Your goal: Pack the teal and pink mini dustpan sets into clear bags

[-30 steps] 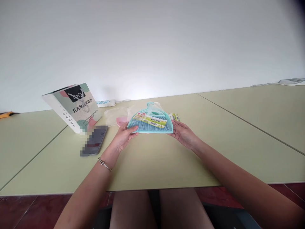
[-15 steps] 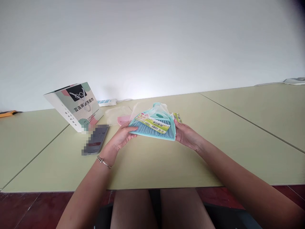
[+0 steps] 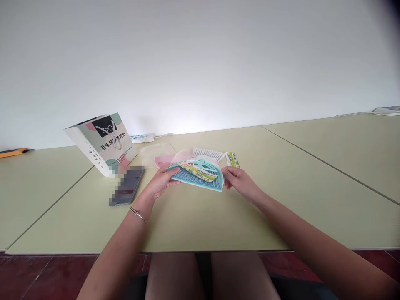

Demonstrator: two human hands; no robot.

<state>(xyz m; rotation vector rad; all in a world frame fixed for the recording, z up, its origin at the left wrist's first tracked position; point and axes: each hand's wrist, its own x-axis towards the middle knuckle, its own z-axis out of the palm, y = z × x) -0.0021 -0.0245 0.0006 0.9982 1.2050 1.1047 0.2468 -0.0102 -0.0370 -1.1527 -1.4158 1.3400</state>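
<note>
My left hand (image 3: 161, 182) grips the left end of a small teal dustpan (image 3: 203, 187), thumb on top and fingers beneath. A hand brush with blue-grey bristles (image 3: 187, 178) lies inside the pan, under a green and yellow paper label (image 3: 200, 171). Thin clear plastic shows around the pan's back. At its right edge my right hand (image 3: 239, 181) is closed in a pinch; whether the fingertips hold the rim or the plastic is hard to tell. Behind the pan lie a pink dustpan (image 3: 163, 160), a brush with white bristles (image 3: 208, 154) and another label (image 3: 233, 159).
On the left stand a paper shopping bag (image 3: 117, 143) and, before it, a phone (image 3: 129, 185). A crumpled clear plastic wrapper (image 3: 156, 153) lies behind the pink dustpan. A white power strip (image 3: 142, 138) rests by the wall, and an orange tool (image 3: 14, 153) at far left.
The teal dustpan has come lower and tilted flatter, uncovering the white-bristled brush behind it. My right hand has shifted from grasping the pan's side to a pinch at its edge.
</note>
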